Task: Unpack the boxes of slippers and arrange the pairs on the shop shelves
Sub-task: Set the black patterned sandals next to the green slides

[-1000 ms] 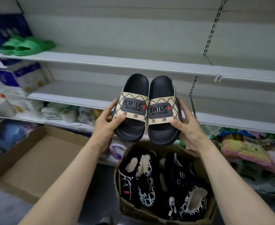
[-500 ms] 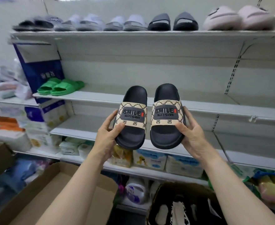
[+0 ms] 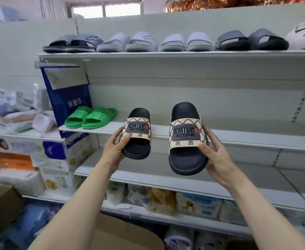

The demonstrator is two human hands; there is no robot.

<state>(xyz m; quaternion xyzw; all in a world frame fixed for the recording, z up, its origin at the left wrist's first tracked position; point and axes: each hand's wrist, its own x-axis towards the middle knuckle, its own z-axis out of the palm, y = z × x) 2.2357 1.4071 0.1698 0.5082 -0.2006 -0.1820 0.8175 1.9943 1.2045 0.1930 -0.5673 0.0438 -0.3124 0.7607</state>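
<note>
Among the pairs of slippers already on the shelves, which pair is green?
The green pair lies alone at the left end of the middle shelf, beside the blue bag. The pairs on the top shelf are grey, pale or dark.

- Slides [image 3: 187, 139]: matt black rubbery soles, woven-look beige straps.
- Green slippers [image 3: 90, 117]: smooth matt foam.
- Shelves [image 3: 238, 136]: painted metal, slight sheen.
- Box [image 3: 123, 235]: plain brown cardboard.

Two black slides [image 3: 186, 139] with beige "SMILE" straps, held apart, toes up, before the middle shelf [image 3: 238, 137].
</note>
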